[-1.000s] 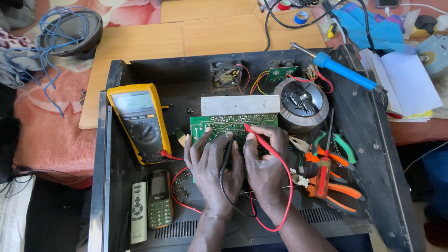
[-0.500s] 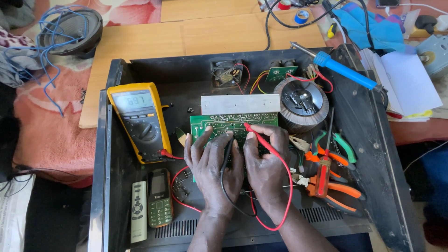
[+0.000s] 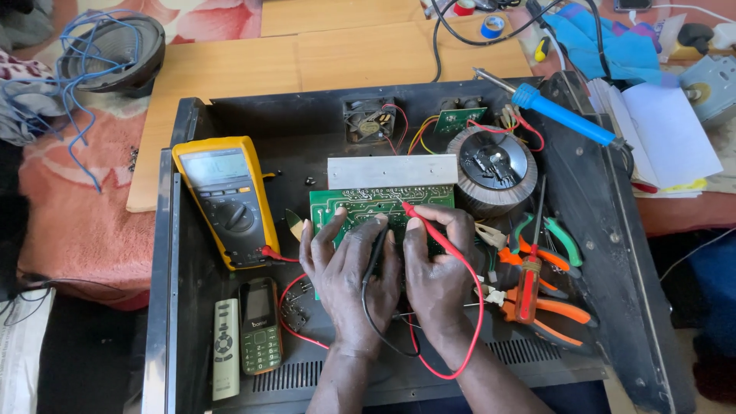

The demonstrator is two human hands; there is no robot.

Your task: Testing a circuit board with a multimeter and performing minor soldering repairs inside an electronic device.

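Basically wooden table (image 3: pixel 230 84) w/ black chassis (image 3: pixel 606 230); pink cloth (image 3: pixel 77 222) beside.

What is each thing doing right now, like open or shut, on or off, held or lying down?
Black metal case: lid off, insides showing.
Yellow multimeter: lying flat, red lead plugged in; screen unreadable.
Green circuit board: inside case, both hands on it.
Left hand: holding black probe on board.
Right hand: holding red probe on board.
Blue-handled soldering iron: resting on case edge.
Orange pliers: lying unused.
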